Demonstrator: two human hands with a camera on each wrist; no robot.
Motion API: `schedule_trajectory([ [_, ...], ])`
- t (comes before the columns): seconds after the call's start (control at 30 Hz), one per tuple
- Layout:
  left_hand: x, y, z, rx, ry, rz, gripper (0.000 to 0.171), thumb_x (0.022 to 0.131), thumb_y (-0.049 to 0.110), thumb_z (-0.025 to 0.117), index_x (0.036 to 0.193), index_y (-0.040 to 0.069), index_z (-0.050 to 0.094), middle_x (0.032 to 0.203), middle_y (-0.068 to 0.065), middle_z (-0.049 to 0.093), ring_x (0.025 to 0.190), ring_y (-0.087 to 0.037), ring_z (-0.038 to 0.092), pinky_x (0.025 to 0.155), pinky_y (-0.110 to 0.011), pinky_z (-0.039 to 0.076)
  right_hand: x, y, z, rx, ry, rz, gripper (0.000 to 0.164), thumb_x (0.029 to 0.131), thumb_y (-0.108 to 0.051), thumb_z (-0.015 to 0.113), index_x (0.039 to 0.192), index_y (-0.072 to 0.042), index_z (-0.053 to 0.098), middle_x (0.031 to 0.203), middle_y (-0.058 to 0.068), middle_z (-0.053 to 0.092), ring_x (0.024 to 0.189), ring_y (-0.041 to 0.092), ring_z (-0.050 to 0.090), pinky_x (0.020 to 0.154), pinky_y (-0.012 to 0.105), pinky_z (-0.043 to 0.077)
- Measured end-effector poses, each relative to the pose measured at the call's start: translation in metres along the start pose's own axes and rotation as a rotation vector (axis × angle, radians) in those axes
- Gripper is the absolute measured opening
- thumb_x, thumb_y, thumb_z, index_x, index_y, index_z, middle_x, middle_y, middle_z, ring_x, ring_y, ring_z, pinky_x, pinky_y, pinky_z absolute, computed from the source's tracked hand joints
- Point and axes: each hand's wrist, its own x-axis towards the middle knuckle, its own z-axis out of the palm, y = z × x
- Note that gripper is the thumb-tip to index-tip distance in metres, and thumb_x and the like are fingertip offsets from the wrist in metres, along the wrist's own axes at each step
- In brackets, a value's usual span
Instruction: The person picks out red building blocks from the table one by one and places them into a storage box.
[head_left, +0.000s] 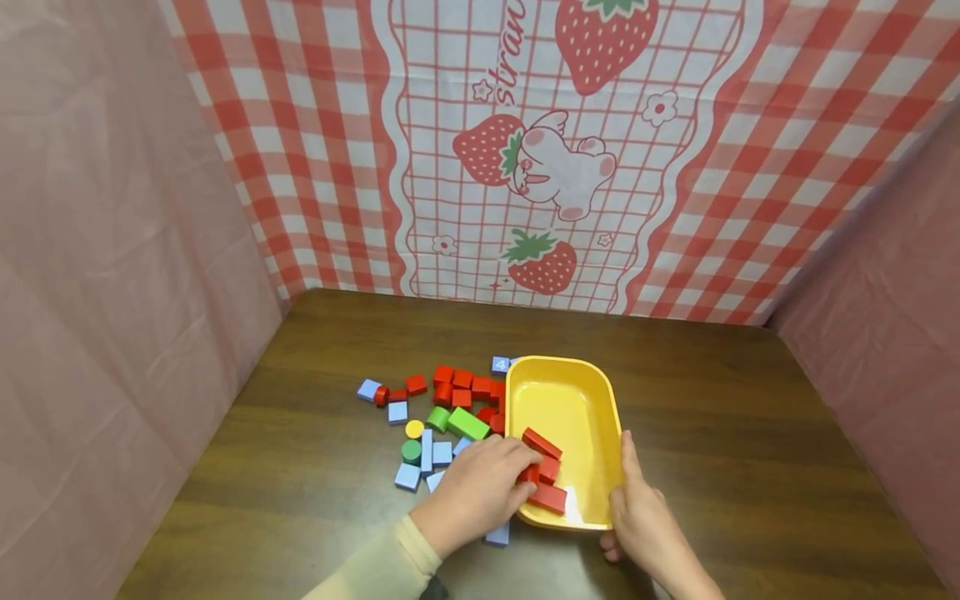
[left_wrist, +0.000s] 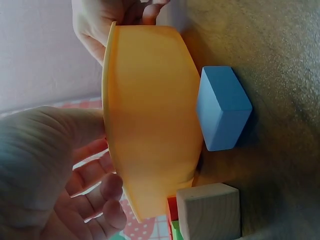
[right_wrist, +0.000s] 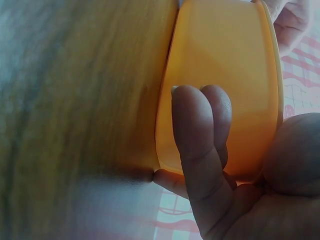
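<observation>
The tray (head_left: 572,412) is yellow, its blocks (head_left: 549,498) red, the cloth (head_left: 330,158) red-checked.

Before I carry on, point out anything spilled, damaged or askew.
Only the cloth behind the table looks odd: its lettering runs vertically and its cartoon lies sideways, as if hung a quarter turn off. Blocks lie loose beside the tray, but nothing looks damaged.

Brown table (head_left: 720,400); blocks (head_left: 468,425); yellow tray (head_left: 562,417)

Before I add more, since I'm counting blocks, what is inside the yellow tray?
Inside the yellow tray, red blocks lie toward its near left side. The left hand covers part of them, so the exact number cannot be told.
</observation>
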Motion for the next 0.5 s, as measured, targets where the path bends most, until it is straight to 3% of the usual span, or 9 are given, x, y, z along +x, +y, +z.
schedule_trajectory([
  [0.23,0.0009,-0.0008,0.0005,0.005,-0.025,-0.021,0.032,0.092,0.033,0.070,0.121,0.019,0.067,0.111,0.006,0.065,0.092,-0.010,0.053,0.083,-0.030,0.052,0.0012,-0.0003,-0.0001,-0.006,-0.010,0.016,0.077,0.099,0.000,0.033,0.158,-0.022,-0.011,0.062,0.011,0.056,0.037,0.017,0.055,0.036,0.032,0.052],
  [0.5,0.0003,-0.0018,0.0029,0.052,0.022,0.002,0.030,0.092,0.034,0.069,0.118,0.018,0.069,0.105,0.005,0.066,0.088,-0.011,0.055,0.077,-0.028,0.052,0.0019,-0.0015,-0.0011,-0.020,-0.014,0.014,0.077,0.098,0.001,0.033,0.158,-0.021,-0.012,0.058,0.009,0.055,0.036,0.016,0.055,0.036,0.031,0.052],
])
